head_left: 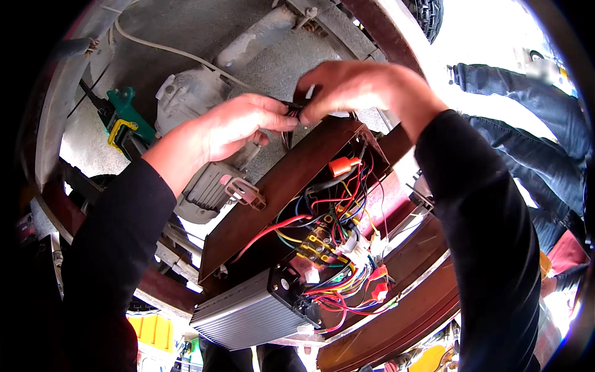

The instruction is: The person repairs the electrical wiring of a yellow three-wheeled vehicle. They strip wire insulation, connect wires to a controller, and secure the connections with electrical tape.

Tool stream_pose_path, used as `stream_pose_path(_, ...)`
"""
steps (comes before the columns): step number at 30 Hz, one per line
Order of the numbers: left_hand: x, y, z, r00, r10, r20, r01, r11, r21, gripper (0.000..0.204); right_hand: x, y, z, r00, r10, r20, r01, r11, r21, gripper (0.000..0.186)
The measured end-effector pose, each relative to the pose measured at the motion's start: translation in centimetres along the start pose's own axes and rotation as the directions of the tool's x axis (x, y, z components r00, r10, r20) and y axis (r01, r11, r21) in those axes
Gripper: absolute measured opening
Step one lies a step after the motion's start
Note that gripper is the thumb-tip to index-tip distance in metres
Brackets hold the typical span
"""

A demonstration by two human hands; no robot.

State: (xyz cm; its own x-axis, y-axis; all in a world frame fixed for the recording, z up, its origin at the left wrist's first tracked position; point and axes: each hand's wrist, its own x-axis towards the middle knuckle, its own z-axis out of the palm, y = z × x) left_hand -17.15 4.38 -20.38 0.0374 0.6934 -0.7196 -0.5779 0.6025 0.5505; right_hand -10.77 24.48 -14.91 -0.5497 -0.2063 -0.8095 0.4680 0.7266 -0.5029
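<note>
Above the top end of a brown metal box point(279, 186), my left hand point(245, 127) grips a bundle of thin dark wires point(286, 136) between thumb and fingers. My right hand point(350, 90) is closed on the same bundle just to the right, its fingertips close to the left hand's. Inside the box lie tangled coloured wires, an orange part point(341, 165), a terminal block point(317, 245) and white and red connectors. A finned silver controller point(238, 307) sits across the box's lower end.
A grey housing point(186, 99), a ribbed motor point(201, 195) and a green-and-yellow tool point(127, 121) lie behind the box. A curved maroon frame point(384, 25) surrounds the work. Other people's legs in jeans point(527, 118) are at the right.
</note>
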Motion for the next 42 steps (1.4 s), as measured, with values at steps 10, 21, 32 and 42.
stream_pose_path(10, 0.7, 0.2, -0.1, 0.997, 0.073, -0.015, -0.073, 0.997, 0.011, 0.024, -15.7, -4.6, 6.5, 0.506, 0.059, -0.860, 0.149, 0.977, 0.154, 0.017)
stream_pose_path(21, -1.3, 0.0, -0.2, 0.987, 0.130, 0.093, -0.136, 0.989, 0.060, 0.033, -21.8, -4.7, 25.7, 0.345, 0.835, -0.429, 0.316, 0.327, 0.891, 0.012)
stream_pose_path(32, -1.7, 0.2, 0.5, 0.995, 0.097, -0.017, -0.092, 0.980, 0.177, 0.028, -23.3, -5.9, 31.9, 0.488, 0.852, -0.193, 0.228, 0.089, 0.970, 0.014)
stream_pose_path(42, -1.4, -0.5, 0.2, 0.990, 0.141, -0.012, -0.138, 0.982, 0.127, 0.023, -23.3, -6.3, 34.4, 0.561, 0.806, -0.191, 0.185, 0.102, 0.977, 0.021)
